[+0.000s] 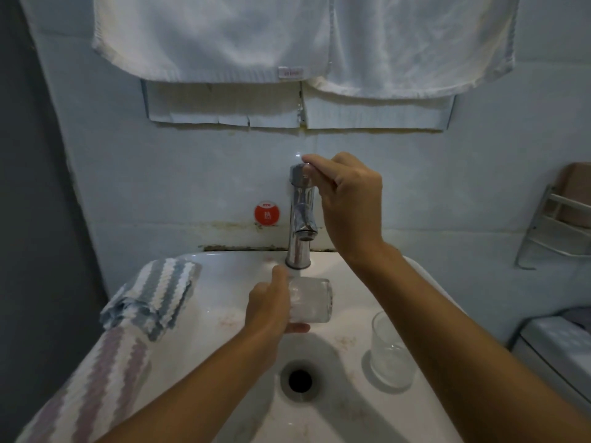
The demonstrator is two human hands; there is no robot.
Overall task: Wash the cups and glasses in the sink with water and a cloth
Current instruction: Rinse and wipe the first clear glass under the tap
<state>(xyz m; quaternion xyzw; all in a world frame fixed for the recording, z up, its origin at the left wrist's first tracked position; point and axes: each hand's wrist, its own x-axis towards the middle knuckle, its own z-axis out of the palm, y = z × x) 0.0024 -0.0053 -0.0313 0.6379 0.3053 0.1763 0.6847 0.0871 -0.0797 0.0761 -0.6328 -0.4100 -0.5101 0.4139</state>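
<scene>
Basin (348, 420) floor lies open around the drain (300, 380), bare white on every side of it. Up top, the tap (300, 219) stands dead centre at the back rim, and the right hand (348, 199) sits on its handle, blocking the way in from the right. Under the spout, the left hand (268, 310) holds a glass (311, 300) sideways, filling that gap. A second glass (390, 350) stands upright on the right slope, narrowing that side. The left rim is covered by a striped cloth (150, 298). A rack (550, 225) juts out at far right.
</scene>
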